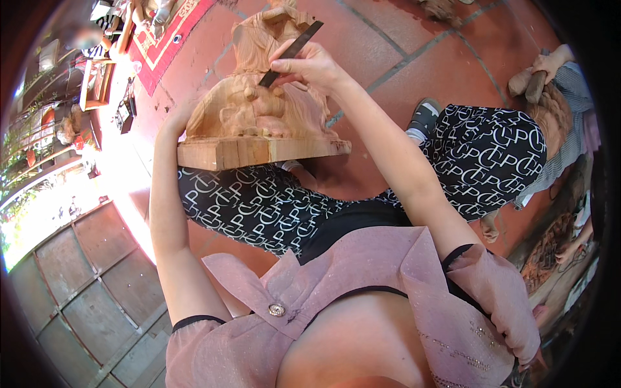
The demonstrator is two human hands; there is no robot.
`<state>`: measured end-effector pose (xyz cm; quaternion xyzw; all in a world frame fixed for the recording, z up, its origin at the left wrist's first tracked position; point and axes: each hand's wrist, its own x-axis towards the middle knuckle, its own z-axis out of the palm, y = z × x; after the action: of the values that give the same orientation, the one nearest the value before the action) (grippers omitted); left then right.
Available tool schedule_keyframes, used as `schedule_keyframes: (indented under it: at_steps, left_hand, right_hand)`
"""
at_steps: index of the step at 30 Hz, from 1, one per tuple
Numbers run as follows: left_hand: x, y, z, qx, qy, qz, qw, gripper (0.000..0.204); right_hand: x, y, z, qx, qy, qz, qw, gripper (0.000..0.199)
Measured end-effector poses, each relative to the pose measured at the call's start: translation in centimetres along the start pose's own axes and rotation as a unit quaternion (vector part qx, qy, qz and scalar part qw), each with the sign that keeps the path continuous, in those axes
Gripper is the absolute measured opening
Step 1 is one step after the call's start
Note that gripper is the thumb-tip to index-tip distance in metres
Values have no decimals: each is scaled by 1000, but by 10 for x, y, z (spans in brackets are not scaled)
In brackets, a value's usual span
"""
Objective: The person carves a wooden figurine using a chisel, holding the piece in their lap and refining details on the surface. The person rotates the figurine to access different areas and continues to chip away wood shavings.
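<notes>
A pale wooden carving (259,107) on a thick flat base rests on my left knee, above my patterned trousers. My right hand (309,66) grips a dark flat metal file (292,52), whose lower tip touches the carving near its middle. My left hand (180,119) is pressed against the carving's left side, mostly hidden behind the wood; I cannot see its fingers.
Red tiled floor (446,58) surrounds me. A red patterned mat (169,35) lies at the upper left beside wooden items (97,84). Another person's hand (546,64) works on a piece of wood at the upper right. Grey wooden panels (84,278) lie at the lower left.
</notes>
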<state>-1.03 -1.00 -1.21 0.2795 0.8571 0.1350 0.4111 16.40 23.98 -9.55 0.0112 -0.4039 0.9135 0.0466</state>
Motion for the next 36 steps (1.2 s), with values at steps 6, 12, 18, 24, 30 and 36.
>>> schedule_keyframes:
  at_steps: [6,12,18,24,30,36]
  left_hand:
    - [-1,7,-2,-21,-20,2,1000,35]
    - [1,0,2,-109,-17,-38,993,38]
    - [7,-15,-3,-11,-12,12,1000,39]
    - [9,-25,-2,-88,2,-5,996,38]
    - [-1,1,3,-34,39,-38,998,38]
    - [1,2,1,-48,-1,13,999,36]
  right_hand:
    - [9,8,-6,-38,-30,3,999,13]
    - [4,5,-5,-5,-17,10,1000,12]
    - [7,5,-6,42,87,3,995,11]
    - [11,15,2,-2,34,-13,999,12]
    - [4,7,-2,43,146,26,988,10]
    - [7,22,-11,-54,147,-19,988,10]
